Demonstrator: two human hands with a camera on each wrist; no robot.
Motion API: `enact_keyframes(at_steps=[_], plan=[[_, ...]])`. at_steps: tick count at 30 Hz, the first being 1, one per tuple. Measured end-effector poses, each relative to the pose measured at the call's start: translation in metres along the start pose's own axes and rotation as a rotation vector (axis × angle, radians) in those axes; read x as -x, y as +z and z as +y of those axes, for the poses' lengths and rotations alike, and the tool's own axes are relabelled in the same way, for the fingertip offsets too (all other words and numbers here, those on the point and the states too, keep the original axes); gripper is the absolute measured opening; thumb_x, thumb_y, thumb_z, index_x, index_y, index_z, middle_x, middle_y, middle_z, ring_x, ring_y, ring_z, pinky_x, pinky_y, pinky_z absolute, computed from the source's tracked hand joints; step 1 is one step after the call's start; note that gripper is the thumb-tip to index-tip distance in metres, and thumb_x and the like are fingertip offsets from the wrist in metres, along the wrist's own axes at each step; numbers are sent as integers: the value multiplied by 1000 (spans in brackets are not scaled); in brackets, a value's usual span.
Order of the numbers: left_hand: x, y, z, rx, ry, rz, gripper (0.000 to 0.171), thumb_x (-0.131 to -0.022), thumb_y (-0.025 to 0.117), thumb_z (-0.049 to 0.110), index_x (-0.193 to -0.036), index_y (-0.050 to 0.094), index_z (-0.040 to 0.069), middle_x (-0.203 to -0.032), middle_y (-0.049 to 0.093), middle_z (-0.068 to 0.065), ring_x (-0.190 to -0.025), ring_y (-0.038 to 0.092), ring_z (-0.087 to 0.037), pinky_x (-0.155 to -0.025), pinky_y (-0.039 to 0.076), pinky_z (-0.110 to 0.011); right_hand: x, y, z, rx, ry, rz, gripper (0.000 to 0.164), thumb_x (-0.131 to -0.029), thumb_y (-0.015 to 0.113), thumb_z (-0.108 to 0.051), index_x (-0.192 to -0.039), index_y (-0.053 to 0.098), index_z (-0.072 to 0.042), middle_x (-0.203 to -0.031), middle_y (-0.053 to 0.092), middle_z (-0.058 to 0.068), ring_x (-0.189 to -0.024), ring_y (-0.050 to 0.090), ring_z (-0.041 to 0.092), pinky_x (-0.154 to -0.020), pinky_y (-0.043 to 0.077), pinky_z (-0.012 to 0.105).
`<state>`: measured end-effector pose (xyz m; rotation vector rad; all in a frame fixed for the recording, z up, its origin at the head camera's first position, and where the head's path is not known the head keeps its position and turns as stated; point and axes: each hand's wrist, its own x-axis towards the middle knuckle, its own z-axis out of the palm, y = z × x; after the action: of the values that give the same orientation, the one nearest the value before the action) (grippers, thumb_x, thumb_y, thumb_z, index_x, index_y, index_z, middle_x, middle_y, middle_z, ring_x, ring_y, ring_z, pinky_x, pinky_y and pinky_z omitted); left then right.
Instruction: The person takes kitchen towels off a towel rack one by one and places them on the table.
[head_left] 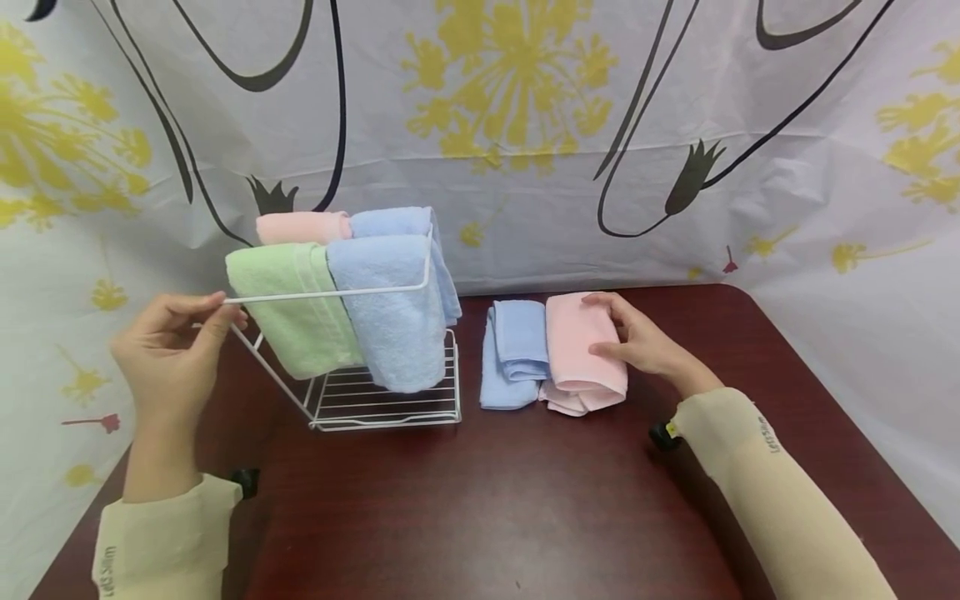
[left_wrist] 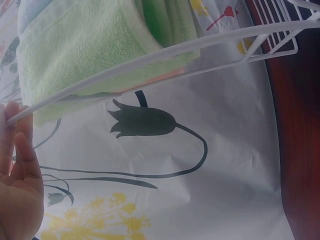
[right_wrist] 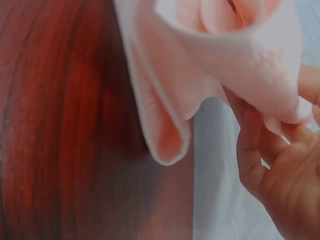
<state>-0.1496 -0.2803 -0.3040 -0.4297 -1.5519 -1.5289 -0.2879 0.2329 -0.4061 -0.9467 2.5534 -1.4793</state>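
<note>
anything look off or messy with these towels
Only slight untidiness: the blue towel on the table is unevenly folded, its lower layer sticking out past the upper one. Beside it, the pink towel that the right hand grips has a loose part poking out underneath. No spill or damage shows.

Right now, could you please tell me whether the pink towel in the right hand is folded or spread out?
Folded: the pink towel forms a compact bundle, and the right wrist view shows its layers curving over.
</note>
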Motion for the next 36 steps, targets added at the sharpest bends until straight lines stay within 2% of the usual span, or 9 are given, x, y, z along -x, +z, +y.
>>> enact_keyframes(at_steps=[5,10,14,15,19,22,27,32,36], plan=[[1,0,-1,-25,-1,7,10,-80,68,-19,-89,64,-24,-75,75,-1,-67,70,-10,-58,52,-13,-2,3,5,52,22,27,66,-83,71,11,-142,42,3,-146,42,23,-127,47,37,-91,42,3],[0,0,-1,-14,-2,9,11,-80,68,-20,-89,64,-24,-75,75,-2,-68,70,-11,-58,51,-13,-2,3,8,133,53,26,62,-85,73,4,-140,46,0,-145,46,22,-122,51,35,-89,38,2],[0,0,-1,-24,-2,8,11,-80,68,-20,-90,64,-24,-76,75,-2,-68,70,-11,-58,51,-13,-1,3,13,188,81,27,62,-85,76,-4,-140,48,-3,-144,48,20,-124,49,31,-93,35,5],[0,0,-1,-22,-2,7,11,-80,68,-20,-90,64,-24,-76,75,-2,-68,70,-11,-59,51,-13,0,4,15,194,86,28,63,-84,78,-6,-140,48,-3,-144,49,19,-126,48,31,-96,33,7],[0,0,-2,-9,2,10,12,-80,68,-20,-90,64,-25,-76,75,-3,-68,70,-11,-59,51,-13,1,6,19,219,108,22,71,-79,83,-13,-140,48,-5,-145,47,19,-133,43,32,-111,33,32],[0,1,-2,-6,6,16,12,-79,68,-21,-89,63,-25,-75,75,-3,-67,70,-11,-59,52,-13,2,7,17,263,114,11,76,-76,86,-17,-140,47,-5,-143,47,20,-133,41,36,-111,31,51],[0,2,-2,-1,10,25,12,-79,68,-20,-89,64,-25,-75,75,-3,-66,70,-11,-59,52,-14,2,7,10,407,169,3,86,-72,88,-33,-143,46,-12,-138,45,22,-120,37,41,-95,34,56],[-1,2,-2,-30,15,25,12,-80,69,-19,-89,64,-25,-76,75,-2,-67,70,-10,-59,52,-13,3,7,3,517,290,-15,94,-68,86,-54,-147,43,-25,-146,35,20,-127,29,41,-86,35,61],[0,2,-3,6,17,23,12,-79,68,-21,-89,63,-26,-75,75,-3,-66,70,-11,-59,52,-13,6,8,2,593,314,-44,98,-66,84,-61,-147,42,-28,-148,33,22,-132,27,43,-85,35,62]])
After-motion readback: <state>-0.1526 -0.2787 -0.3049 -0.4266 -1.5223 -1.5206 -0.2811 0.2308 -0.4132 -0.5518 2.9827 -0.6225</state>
